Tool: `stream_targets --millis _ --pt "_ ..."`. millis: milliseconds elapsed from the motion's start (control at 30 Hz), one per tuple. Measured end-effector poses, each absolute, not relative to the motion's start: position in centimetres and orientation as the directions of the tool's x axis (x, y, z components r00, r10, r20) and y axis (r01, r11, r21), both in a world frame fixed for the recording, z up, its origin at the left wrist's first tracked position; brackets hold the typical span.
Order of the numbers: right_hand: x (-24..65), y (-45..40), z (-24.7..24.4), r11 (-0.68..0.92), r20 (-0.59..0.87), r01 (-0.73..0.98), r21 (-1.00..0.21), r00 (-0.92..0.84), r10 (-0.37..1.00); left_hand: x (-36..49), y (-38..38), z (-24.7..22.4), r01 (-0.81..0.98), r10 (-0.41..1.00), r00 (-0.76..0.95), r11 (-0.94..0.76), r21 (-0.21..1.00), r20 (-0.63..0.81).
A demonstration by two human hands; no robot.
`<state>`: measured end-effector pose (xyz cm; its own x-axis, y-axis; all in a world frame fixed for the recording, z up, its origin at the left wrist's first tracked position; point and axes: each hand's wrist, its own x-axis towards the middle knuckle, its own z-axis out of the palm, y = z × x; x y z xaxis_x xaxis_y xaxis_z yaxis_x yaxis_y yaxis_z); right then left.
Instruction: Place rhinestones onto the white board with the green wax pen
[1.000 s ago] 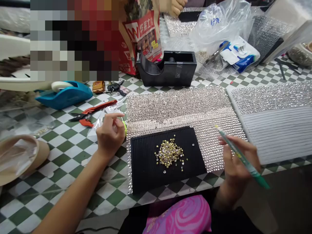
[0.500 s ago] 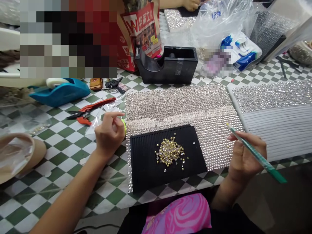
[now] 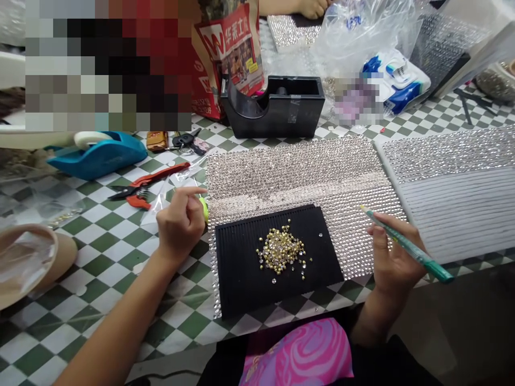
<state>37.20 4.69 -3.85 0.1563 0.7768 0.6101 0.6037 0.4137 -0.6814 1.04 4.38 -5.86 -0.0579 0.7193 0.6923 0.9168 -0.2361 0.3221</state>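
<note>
A sheet covered in silvery rhinestones (image 3: pixel 289 166) lies on the table, with a paler band across it. On its front part rests a black grooved tray (image 3: pixel 245 289) bearing a pile of gold-backed rhinestones (image 3: pixel 280 249), a few scattered around it. My left hand (image 3: pixel 182 222) is closed at the sheet's left edge, index finger stretched toward it. A yellow-green thing (image 3: pixel 205 209) shows partly beside those fingers; whether they grip it is hidden. Between thumb and fingers of my right hand (image 3: pixel 396 257) is a green pencil (image 3: pixel 410 248), its yellowish tip over the sheet's right part.
A black tape dispenser (image 3: pixel 277 110) stands behind the sheet. To the left are red-handled pruning shears (image 3: pixel 140 187), a blue tape dispenser (image 3: pixel 100 155) and a tan bowl-like container (image 3: pixel 64 252). A second, partly covered sheet (image 3: pixel 462 209) lies right. Another person's hand (image 3: pixel 314 7) shows at the back.
My right hand has moved a little to the left with the pencil, its tip shifting left over the rhinestones. My left hand stays nearly in place.
</note>
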Motion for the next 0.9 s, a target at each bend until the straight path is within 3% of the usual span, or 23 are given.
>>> stream_targets --millis 367,500,900 --pt "37.2 4.9 -3.7 0.430 0.583 0.627 -0.649 0.047 0.811 0.6 4.7 -6.5 0.921 0.683 -0.227 -0.082 0.382 0.694" --pt "37.1 5.1 -3.2 0.442 0.607 0.674 -0.592 0.012 0.795 0.4 4.7 -6.5 0.918 0.704 -0.232 -0.068 0.390 0.671" --pt "37.0 5.3 -2.9 0.451 0.565 0.645 -0.617 -0.036 0.825 0.6 4.7 -5.8 0.907 0.745 -0.194 -0.111 0.406 0.638"
